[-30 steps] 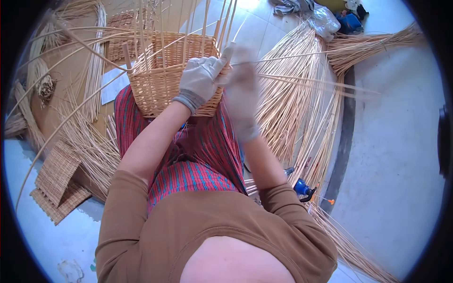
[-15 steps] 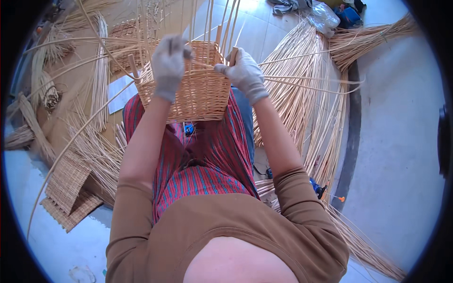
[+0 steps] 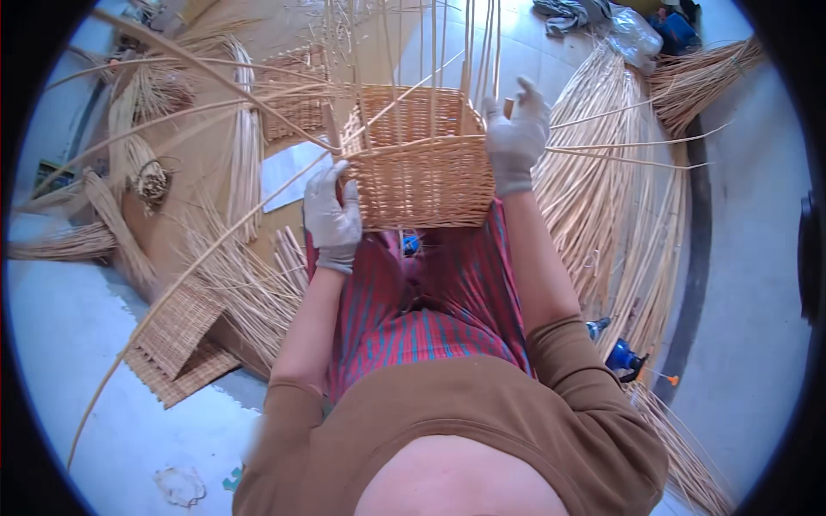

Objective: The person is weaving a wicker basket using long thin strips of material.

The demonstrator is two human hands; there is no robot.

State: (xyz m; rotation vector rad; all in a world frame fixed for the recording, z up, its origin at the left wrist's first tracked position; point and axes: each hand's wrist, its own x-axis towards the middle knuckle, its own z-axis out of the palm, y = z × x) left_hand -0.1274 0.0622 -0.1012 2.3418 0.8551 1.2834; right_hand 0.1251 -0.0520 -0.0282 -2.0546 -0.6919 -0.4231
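A partly woven wicker basket [image 3: 422, 185] sits at my knees, over a red and blue striped cloth [image 3: 404, 335]. Tall upright stakes [image 3: 434, 52] rise from it, and long loose canes spread out on both sides. My left hand [image 3: 331, 215], in a pale glove, grips the near left corner, its thumb toward the front wall. At the near right corner, my gloved right hand [image 3: 519, 142] has its fingers raised and apart beside a short wooden corner post [image 3: 508, 108]. Part of that post is hidden behind the hand.
A large fan of canes [image 3: 602, 189] lies on the floor at right, with another bundle [image 3: 705, 82] beyond. Left are cane bundles [image 3: 245, 129], woven mats [image 3: 176, 331] and a white sheet [image 3: 292, 172]. A blue tool [image 3: 621, 357] lies by my right elbow.
My left hand has come down from the basket's front rim to its near left corner. My right hand's fingers have lifted from the rim and post. The whole view has shifted, too.
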